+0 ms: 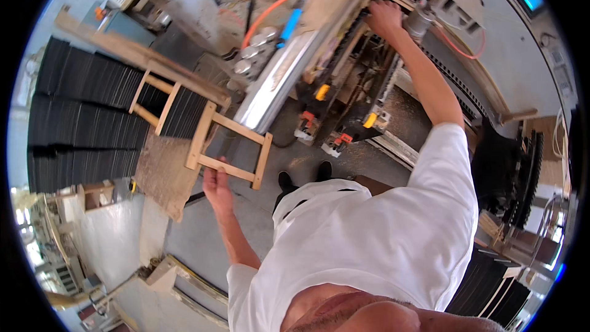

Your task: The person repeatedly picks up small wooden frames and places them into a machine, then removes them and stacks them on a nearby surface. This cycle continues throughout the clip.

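The wooden frame (239,173) is in the left hand (217,185), whose thumb and fingers pinch the near rail close to one corner. Its four sides look joined — that much seems done — and the rails sit clear of the machine (362,55). Beyond the left hand, to its left, a second frame (168,109) leans against the black stack (92,132), apparently assembled too; whatever is left seems to lie at the machine. The right hand (385,17) reaches far forward into that machine, fingers bent down beside a metal cylinder (420,23) — at this distance I cannot tell whether they grip a part or merely rest. Between the hands lie a shiny metal cover (270,89) and an orange hose (276,5).
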A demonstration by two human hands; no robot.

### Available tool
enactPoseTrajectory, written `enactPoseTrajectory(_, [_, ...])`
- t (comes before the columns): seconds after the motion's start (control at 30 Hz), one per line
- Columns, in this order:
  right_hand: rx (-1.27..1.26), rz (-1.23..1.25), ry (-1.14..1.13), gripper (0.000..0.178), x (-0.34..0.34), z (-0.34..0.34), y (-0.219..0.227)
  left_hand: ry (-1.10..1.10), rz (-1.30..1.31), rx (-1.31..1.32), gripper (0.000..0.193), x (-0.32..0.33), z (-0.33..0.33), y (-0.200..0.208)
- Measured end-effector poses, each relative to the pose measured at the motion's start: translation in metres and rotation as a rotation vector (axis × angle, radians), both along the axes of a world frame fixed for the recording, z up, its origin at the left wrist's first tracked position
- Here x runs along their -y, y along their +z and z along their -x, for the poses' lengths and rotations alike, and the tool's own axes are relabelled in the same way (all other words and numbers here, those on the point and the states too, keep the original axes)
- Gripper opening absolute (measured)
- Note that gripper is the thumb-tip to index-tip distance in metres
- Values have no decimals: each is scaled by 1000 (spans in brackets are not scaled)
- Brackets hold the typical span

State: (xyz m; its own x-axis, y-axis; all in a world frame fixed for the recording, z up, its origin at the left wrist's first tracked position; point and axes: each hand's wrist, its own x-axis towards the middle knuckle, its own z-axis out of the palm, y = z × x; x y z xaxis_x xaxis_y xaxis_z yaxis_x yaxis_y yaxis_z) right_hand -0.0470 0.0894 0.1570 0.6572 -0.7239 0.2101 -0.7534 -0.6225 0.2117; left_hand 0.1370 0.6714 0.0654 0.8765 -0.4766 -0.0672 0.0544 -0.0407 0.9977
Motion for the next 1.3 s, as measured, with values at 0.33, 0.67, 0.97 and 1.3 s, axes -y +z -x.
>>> enactPoseTrajectory(0.33, [809,-819,213,22,-322,39,-58,135,340,-180,19,-57,-246,56])
enactPoseTrajectory(0.67, [220,-993,-173,28,-435,103,-227,163,-58,-193,34,-9,-429,-7])
enactPoseTrajectory(0.97, [268,-1074,-402,25,-479,124,-257,-89,-572,1139,59,34,-292,56])
enactPoseTrajectory(1.3, [418,-1096,-352,18,-484,132,-278,-292,-952,1101,65,61,-271,40])
